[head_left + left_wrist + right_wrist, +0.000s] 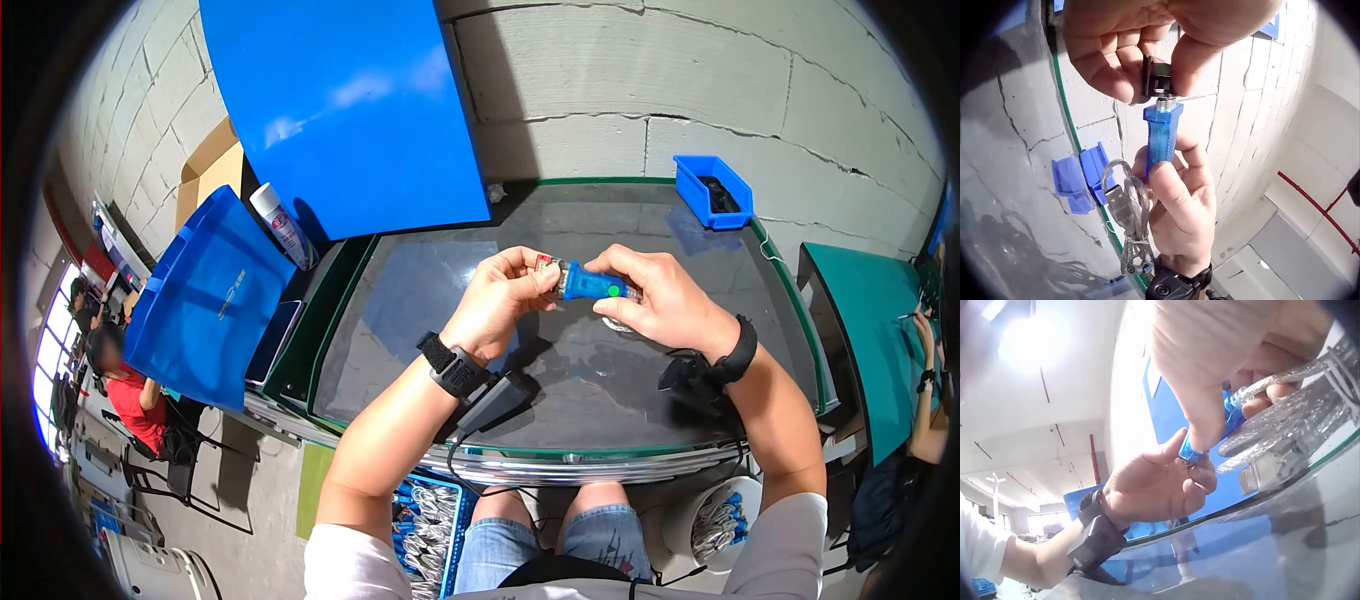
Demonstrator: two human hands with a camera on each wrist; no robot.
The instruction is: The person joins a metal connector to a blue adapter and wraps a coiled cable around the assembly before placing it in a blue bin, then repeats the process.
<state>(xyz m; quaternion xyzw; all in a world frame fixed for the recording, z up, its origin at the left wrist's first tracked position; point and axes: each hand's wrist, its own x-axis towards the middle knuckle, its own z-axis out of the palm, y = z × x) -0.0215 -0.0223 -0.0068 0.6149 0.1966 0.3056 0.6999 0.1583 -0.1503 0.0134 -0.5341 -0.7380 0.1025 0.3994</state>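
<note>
Blue connector (1161,140), one: held above the bench (420,390), metal end meeting the black piece. Black piece (1161,85), small, one: likewise above the bench. Left hand (505,300): fingers nearly closed, pinching the black piece. Right hand (665,295): fingers curled, gripping the connector's body. Silvery cable (1285,425), one: coiled, over the bench. Blue bin (692,192): bench's far right corner. Step, as judged: joining or parting both pieces; direction cannot be told. Next move: calls for straight alignment, even force.
</note>
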